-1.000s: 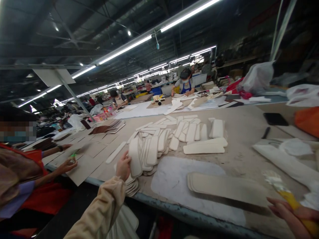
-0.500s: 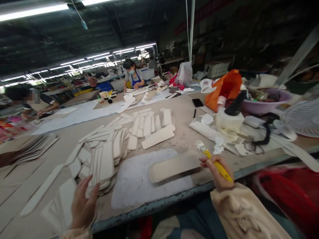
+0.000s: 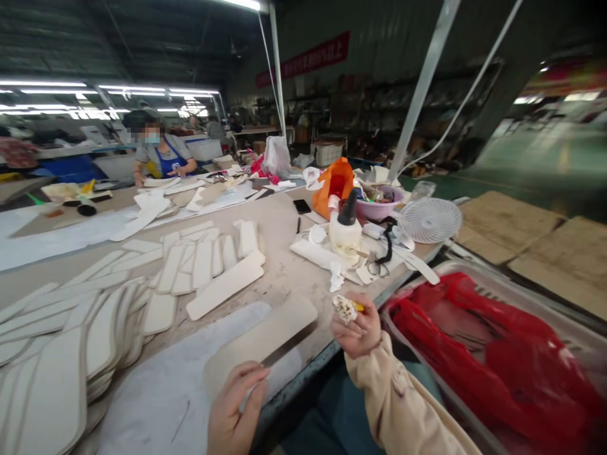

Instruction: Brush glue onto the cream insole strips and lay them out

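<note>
My right hand point(image 3: 356, 330) is closed around a yellow-handled brush point(image 3: 345, 308), just past the table's front edge. The brush's tip is caked with lumpy white paste and points towards me. A long pale rounded panel point(image 3: 265, 332) lies at the front of the table, partly over a white sheet point(image 3: 156, 379). At its near edge is my left hand point(image 3: 239, 404), thumb and fingers pinched on the panel. To the left, many similar pale panels point(image 3: 52, 392) lie in overlapping piles. One longer panel point(image 3: 225, 284) rests just behind.
Right of the panels stand a white bottle with a black nozzle point(image 3: 348, 221), an orange bag point(image 3: 332, 189), a purple basin point(image 3: 379, 205) and a fan point(image 3: 430, 220). A crate with red plastic point(image 3: 474, 341) sits at my right. Across the table, a person point(image 3: 164, 155) handles pale pieces.
The view has swung right. My left hand has moved from beside the piles to the panel's near edge and closed on it. My right hand has turned the brush tip towards me.
</note>
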A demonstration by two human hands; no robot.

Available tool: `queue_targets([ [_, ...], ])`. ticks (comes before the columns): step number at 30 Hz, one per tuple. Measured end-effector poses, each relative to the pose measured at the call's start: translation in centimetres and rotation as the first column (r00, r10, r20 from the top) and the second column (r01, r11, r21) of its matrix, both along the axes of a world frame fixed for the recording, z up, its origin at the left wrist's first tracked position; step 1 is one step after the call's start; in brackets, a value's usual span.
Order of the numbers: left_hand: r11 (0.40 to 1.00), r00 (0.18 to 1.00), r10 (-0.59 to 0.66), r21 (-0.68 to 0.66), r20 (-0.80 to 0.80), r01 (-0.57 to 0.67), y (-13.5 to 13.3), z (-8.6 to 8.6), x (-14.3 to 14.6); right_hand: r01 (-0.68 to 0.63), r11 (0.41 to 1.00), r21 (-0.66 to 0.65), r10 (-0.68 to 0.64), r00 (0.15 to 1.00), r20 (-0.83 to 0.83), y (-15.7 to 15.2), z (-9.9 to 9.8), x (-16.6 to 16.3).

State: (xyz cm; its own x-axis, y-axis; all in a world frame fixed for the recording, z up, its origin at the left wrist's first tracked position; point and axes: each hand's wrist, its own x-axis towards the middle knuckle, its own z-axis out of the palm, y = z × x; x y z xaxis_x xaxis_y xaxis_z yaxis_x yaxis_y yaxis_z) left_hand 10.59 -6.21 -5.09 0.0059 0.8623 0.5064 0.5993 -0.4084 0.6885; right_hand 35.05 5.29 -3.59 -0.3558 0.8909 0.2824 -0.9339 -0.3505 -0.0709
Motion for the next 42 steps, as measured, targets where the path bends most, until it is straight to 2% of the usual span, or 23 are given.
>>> queue_targets([
  [2, 1.0, 0.999, 0.005, -0.029, 0.04, -0.004, 0.1, 0.8, 0.7, -0.052, 0.997, 0.049, 0.055, 0.997, -0.057, 0.0, -0.2, 0.2],
  [5, 1.0, 0.998, 0.019, -0.012, 0.068, -0.018, 0.6, 2.9, 1.8, -0.067, 0.996, 0.052, 0.07, 0.996, -0.06, 0.1, -0.4, 0.6],
  [9, 0.996, 0.995, -0.067, 0.059, 0.068, 0.063, 1.4, 5.8, 3.6, -0.04, 0.998, 0.045, 0.044, 0.994, -0.097, 0.0, 0.0, 1.2],
  [12, 0.992, 0.992, -0.108, 0.073, 0.07, 0.103, 1.8, 6.5, 4.9, -0.005, 0.997, 0.073, 0.017, 0.985, -0.174, -0.3, 0.5, 1.7],
  [14, 0.994, 0.992, -0.098, 0.055, 0.075, 0.094, 1.9, 6.1, 5.3, 0.04, 0.995, 0.092, -0.024, 0.986, -0.165, -0.4, 0.8, 2.1],
  [17, 0.999, 0.997, -0.043, 0.013, 0.069, 0.042, 1.8, 4.9, 5.3, 0.15, 0.983, 0.105, -0.145, 0.988, -0.054, -0.4, 0.6, 2.7],
  [21, 1.0, 1.0, 0.014, -0.016, 0.018, -0.014, 1.7, 4.0, 4.6, 0.229, 0.972, 0.047, -0.232, 0.971, 0.056, -0.3, -0.1, 3.2],
  [26, 1.0, 0.999, 0.026, -0.005, -0.04, -0.027, 2.3, 3.5, 3.2, 0.221, 0.973, 0.066, -0.226, 0.971, 0.084, -0.4, 0.3, 3.6],
  [29, 0.995, 0.983, 0.095, 0.045, -0.154, -0.089, 2.8, 2.6, 1.6, 0.105, 0.985, 0.136, -0.137, 0.959, 0.248, -0.9, 1.6, 3.5],
  [32, 0.974, 0.945, 0.22, 0.001, -0.242, -0.227, 2.5, 0.8, -1.2, 0.033, 0.991, 0.126, -0.092, 0.863, 0.496, -1.4, 2.6, 2.9],
  [36, 0.931, 0.909, 0.278, -0.145, -0.31, -0.334, 1.1, -2.0, -5.2, 0.157, 0.986, 0.053, -0.146, 0.671, 0.727, -1.1, 2.1, 1.6],
  [39, 0.921, 0.917, 0.231, -0.231, -0.326, -0.315, 0.3, -3.6, -7.0, 0.228, 0.971, 0.065, -0.189, 0.58, 0.792, -0.8, 1.0, 0.7],
  [42, 0.936, 0.939, 0.173, -0.248, -0.296, -0.25, 0.2, -4.2, -7.6, 0.282, 0.953, 0.109, -0.248, 0.521, 0.817, -0.5, -0.1, 0.2],
])
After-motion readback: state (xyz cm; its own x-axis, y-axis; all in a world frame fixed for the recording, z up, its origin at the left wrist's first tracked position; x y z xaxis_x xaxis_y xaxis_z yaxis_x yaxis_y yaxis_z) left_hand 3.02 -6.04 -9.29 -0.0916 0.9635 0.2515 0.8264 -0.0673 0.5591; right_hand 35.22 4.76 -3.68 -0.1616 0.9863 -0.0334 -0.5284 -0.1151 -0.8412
